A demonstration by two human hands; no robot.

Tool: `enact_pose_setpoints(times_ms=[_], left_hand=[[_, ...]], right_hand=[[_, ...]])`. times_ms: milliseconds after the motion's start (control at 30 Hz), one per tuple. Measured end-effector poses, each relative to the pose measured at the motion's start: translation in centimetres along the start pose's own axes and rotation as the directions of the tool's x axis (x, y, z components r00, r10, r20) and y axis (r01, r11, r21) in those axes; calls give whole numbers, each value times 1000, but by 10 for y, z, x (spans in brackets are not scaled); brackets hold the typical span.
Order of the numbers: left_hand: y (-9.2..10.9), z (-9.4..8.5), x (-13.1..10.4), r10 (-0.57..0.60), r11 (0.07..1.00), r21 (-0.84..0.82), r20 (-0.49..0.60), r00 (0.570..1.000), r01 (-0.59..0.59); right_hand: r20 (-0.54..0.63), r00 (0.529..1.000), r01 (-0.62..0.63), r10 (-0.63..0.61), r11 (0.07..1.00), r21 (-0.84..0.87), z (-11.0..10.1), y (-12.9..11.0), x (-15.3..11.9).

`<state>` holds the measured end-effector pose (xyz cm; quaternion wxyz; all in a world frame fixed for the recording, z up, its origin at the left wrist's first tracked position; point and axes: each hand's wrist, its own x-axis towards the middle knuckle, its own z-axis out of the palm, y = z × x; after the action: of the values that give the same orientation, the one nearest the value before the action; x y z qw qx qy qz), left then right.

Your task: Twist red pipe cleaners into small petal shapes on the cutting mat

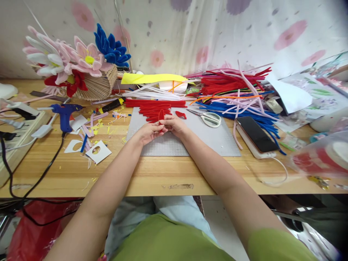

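Over the grey cutting mat [214, 141], both my hands pinch one folded red pipe-cleaner petal [161, 115] between their fingertips. My left hand [149, 133] grips it low down, with its fingers curled. My right hand [173, 125] is closed at its right side, touching the left fingertips. Just beyond the hands, cut red pipe cleaners [150, 108] lie stacked on the mat. A second looped red petal [181, 115] rests to the right of my fingers. Scissors [211, 119] with pale handles lie further right, their blades pointing left.
A blue glue gun [63, 115] stands at left beside a power strip [24, 134] and paper scraps [99, 152]. Fuzzy flowers [88, 59] fill the back left. Loose pipe cleaners [231, 83] heap at back right, near a phone [257, 133] and a plastic cup [320, 156].
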<state>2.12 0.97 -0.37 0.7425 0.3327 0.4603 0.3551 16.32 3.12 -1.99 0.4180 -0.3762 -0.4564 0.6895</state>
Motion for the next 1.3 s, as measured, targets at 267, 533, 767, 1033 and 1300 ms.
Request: enact_pose_setpoints(times_ms=[267,533,767,1033,1300], left_hand=[[-12,9,-3,512,707,648,-191,838,-284],[-18,18,-3,763,110,992,-41,645,-67],[-19,16,-2,757,192,973,-62,650,-130],[-4,3,1,237,957,210,-178,955,-198],[6,-16,0,-5,1000,-24,28,1000,5]], right_hand=[[-259,957,138,-134,990,0,7,6,4],[-402,882,207,-244,969,-134,15,12,5],[-396,889,208,-231,973,-99,12,13,6],[-168,976,139,-141,990,-25,7,8,1],[16,990,137,-139,986,91,12,5,-4]])
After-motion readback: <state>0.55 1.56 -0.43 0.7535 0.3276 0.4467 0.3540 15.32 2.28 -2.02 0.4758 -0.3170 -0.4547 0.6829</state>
